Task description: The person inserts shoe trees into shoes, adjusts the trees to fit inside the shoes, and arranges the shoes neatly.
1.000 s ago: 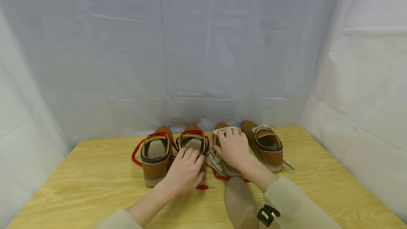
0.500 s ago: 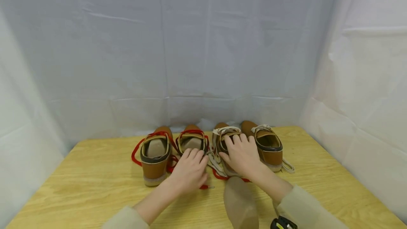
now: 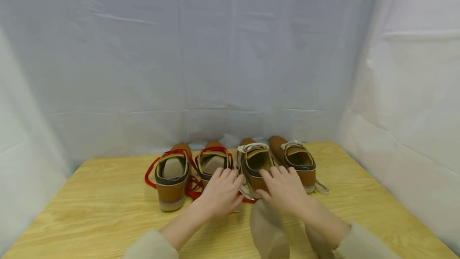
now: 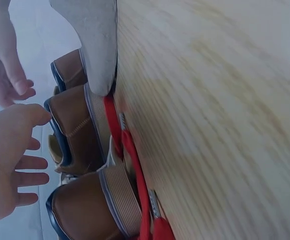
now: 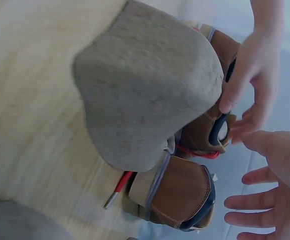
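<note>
Above the heel of the inner red-laced brown shoe [image 3: 203, 176] hovers my left hand [image 3: 223, 191], its fingers relaxed and holding nothing. My right hand [image 3: 285, 191], also relaxed, is over the heel side of the inner white-laced brown shoe [image 3: 256, 183]; whether it touches is unclear. In the left wrist view the left hand [image 4: 7, 165] has spread fingers, apart from the heels. The right wrist view shows the right hand [image 5: 280, 190] with fingers extended beside the shoes. Outer shoes, one red-laced [image 3: 171, 195] and one white-laced [image 3: 307, 177], flank them. Both red-laced shoes contain beige shoe inserts [image 3: 173, 169].
A loose beige insert [image 3: 267, 227] lies before the white-laced shoes, with another [image 3: 316, 241] partly under the right forearm. Red lace ends [image 4: 130, 150] trail over the wooden table [image 3: 90, 211]. White sheeting [image 3: 215, 51] stands behind and at both sides.
My right hand has drawn back from the inner white-laced shoe's laces and opening, uncovering them. The left hand has shifted slightly right. A second loose insert has come into view.
</note>
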The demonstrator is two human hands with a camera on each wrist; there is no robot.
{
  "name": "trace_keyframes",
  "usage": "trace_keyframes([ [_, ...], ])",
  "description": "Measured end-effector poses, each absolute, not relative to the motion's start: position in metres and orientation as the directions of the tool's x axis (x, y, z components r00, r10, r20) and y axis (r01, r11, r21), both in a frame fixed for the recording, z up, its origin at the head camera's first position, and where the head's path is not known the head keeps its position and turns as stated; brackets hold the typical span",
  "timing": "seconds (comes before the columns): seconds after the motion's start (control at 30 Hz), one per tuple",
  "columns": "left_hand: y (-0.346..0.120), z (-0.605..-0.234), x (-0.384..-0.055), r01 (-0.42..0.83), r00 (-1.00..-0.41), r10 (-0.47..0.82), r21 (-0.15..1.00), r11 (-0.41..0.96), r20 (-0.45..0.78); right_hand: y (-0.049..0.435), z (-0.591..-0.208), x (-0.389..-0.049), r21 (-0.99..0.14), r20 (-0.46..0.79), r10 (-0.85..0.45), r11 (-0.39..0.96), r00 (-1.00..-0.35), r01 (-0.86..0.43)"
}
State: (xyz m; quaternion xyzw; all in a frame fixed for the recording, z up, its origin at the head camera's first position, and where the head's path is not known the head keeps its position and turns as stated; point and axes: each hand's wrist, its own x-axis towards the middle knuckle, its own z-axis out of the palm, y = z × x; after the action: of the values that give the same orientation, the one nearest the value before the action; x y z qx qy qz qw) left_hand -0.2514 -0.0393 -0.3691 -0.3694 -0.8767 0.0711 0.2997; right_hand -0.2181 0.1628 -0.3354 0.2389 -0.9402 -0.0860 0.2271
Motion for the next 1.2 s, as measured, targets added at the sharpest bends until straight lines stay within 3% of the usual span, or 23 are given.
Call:
trace_keyframes([
  [0.17,-0.031,-0.366,-0.253,0.617,-0.54,0.693,-0.335,0.712,0.478,0.17,-0.34,-0.21,0.298,0.399,-0.522,0.851,-0.754,-0.432],
  [0.27,-0.025,-0.364,-0.254,0.624,-0.565,0.695,-0.321,0.713,0.445,0.174,-0.34,-0.205,0.296,0.375,-0.524,0.849,-0.765,-0.437],
  [0.63,-0.008,-0.359,-0.26,0.64,-0.643,0.683,-0.246,0.728,0.347,0.185,-0.342,-0.179,0.176,0.237,-0.544,0.839,-0.805,-0.516],
  [1.0,0.0,-0.362,-0.266,0.645,-0.661,0.683,-0.231,0.729,0.31,0.18,-0.36,-0.157,-0.12,0.167,-0.459,0.869,-0.873,-0.48],
  [1.2,0.001,-0.362,-0.267,0.641,-0.681,0.675,-0.214,0.737,0.284,0.173,-0.373,-0.15,-0.053,0.104,-0.494,0.864,-0.863,-0.501],
])
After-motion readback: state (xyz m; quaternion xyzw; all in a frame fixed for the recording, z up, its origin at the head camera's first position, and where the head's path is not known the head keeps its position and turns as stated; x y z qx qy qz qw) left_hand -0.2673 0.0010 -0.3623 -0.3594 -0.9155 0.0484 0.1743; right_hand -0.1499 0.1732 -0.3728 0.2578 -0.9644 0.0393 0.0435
